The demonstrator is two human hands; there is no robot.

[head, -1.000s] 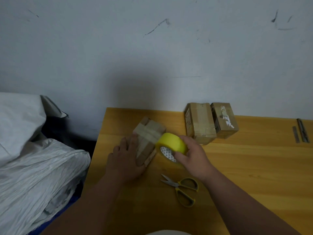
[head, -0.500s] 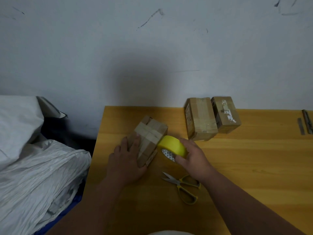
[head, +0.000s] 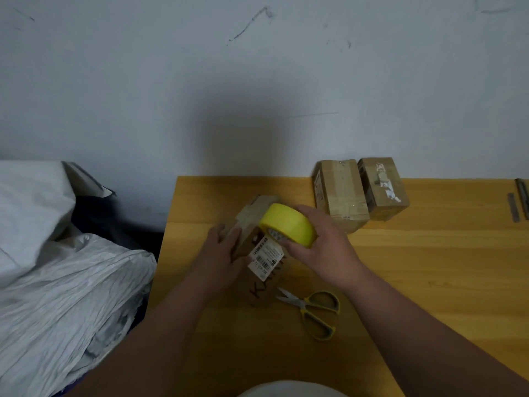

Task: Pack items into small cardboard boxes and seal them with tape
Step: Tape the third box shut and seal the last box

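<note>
We are looking at a dim, flat-lit scene with a cool grey cast. Above the hands, a broad soft shadow is darkening the wall (head: 243, 133), so light is coming from behind us. Tape on the sealed box (head: 342, 193) beyond the right hand (head: 323, 245) is catching faint glare. The left hand (head: 221, 253) is blurring slightly. Straight lines are bowing toward the frame edges, and fine detail is smearing throughout.
</note>
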